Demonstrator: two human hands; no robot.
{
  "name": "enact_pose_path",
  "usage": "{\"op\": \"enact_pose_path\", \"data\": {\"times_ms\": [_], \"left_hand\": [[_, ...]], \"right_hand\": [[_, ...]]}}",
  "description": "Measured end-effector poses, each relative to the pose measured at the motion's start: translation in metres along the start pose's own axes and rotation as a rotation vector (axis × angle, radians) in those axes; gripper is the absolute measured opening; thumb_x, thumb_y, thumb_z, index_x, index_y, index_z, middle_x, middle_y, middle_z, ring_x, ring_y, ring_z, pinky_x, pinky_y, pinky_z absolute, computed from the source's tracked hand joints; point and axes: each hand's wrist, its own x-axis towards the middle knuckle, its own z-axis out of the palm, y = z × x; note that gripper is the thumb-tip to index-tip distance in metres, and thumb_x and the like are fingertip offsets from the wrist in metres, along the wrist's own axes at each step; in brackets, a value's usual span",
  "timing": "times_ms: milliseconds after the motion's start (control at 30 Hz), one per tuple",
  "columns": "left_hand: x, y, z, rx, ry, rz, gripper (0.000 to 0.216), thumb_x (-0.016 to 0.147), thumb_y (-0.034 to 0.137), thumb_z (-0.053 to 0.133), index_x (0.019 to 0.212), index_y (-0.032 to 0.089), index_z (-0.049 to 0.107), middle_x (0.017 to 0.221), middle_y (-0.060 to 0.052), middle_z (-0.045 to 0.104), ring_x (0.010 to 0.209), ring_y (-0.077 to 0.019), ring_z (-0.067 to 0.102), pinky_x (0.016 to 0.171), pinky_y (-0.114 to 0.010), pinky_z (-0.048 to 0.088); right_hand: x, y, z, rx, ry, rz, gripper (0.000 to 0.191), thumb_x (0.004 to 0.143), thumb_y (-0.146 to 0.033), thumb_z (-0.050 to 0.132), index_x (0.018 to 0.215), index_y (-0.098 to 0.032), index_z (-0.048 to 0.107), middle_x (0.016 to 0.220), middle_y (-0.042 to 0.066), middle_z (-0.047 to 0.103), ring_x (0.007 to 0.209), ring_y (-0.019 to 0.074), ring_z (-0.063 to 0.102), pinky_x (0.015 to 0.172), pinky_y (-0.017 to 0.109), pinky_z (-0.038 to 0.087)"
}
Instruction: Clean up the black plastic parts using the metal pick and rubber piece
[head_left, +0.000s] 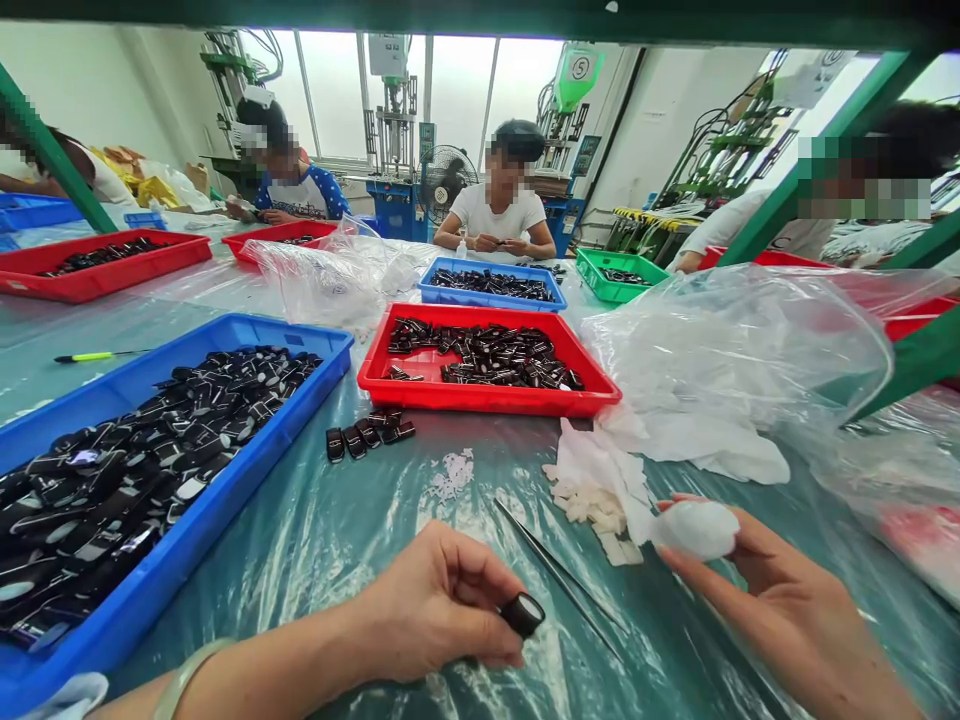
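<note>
My left hand (442, 605) pinches a small black plastic part (522, 614) with a pale oval face at its end. In my right hand (780, 590) a white cloth wad (697, 530) is held between thumb and fingers. Metal tweezers (559, 575) lie on the plastic-covered table between the two hands. Just beyond them sit a crumpled white cloth (600, 470) and a heap of cream-coloured pieces (592, 505). Several black parts (367, 435) lie loose in front of the red tray (487, 400).
A long blue tray (300, 430) heaped with black parts fills the left side. Tiny white scraps (451, 475) lie mid-table. Clear plastic bags (735, 350) spread on the right, below a green frame post (817, 150). Several people sit at trays across the table; a fan (448, 180) stands behind.
</note>
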Motion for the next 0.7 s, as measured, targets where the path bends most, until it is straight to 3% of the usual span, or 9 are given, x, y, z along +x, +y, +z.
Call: {"op": "enact_pose_path", "data": {"times_ms": [67,200,333,500,700], "left_hand": [[0.000,0.002,0.000,0.030,-0.018,-0.016,0.021,0.052,0.013,0.076,0.071,0.010,0.070,0.059,-0.003,0.065,0.050,-0.0085,0.058,0.050,-0.017,0.045],[-0.002,0.004,0.000,0.004,-0.029,-0.030,0.021,0.051,0.015,0.076,0.070,0.009,0.070,0.059,-0.003,0.065,0.051,-0.0097,0.060,0.050,-0.018,0.046],[-0.003,0.006,-0.001,-0.038,-0.041,-0.033,0.020,0.051,0.014,0.074,0.069,0.009,0.070,0.062,-0.003,0.065,0.052,-0.0101,0.060,0.049,-0.018,0.048],[-0.002,0.008,-0.001,-0.045,-0.063,-0.062,0.018,0.052,0.013,0.073,0.070,0.010,0.071,0.058,-0.002,0.064,0.051,-0.0086,0.060,0.050,-0.017,0.049],[-0.002,0.008,-0.001,-0.038,-0.066,-0.069,0.020,0.052,0.015,0.073,0.071,0.009,0.070,0.057,-0.002,0.063,0.050,-0.0088,0.059,0.049,-0.017,0.048]], "right_hand": [[0.002,-0.014,0.006,-0.031,0.034,-0.125,0.032,0.077,-0.029,0.064,0.108,-0.023,0.058,0.104,0.007,0.068,0.093,0.0221,0.066,0.077,0.026,0.054],[0.012,-0.048,0.018,-0.120,0.124,-0.521,0.032,0.082,-0.017,0.051,0.114,-0.024,0.054,0.104,0.007,0.061,0.092,0.0182,0.063,0.073,0.027,0.052],[0.023,-0.066,0.025,-0.245,0.122,-0.741,0.033,0.081,-0.008,0.047,0.110,-0.019,0.054,0.105,0.010,0.057,0.098,0.0201,0.056,0.079,0.034,0.048],[0.023,-0.067,0.029,-0.296,0.160,-0.836,0.035,0.079,0.002,0.041,0.106,-0.015,0.054,0.106,0.012,0.055,0.101,0.0225,0.051,0.079,0.039,0.043],[0.021,-0.071,0.031,-0.323,0.204,-0.827,0.038,0.078,0.007,0.040,0.102,-0.019,0.057,0.101,0.009,0.059,0.098,0.0210,0.053,0.077,0.038,0.042]]}}
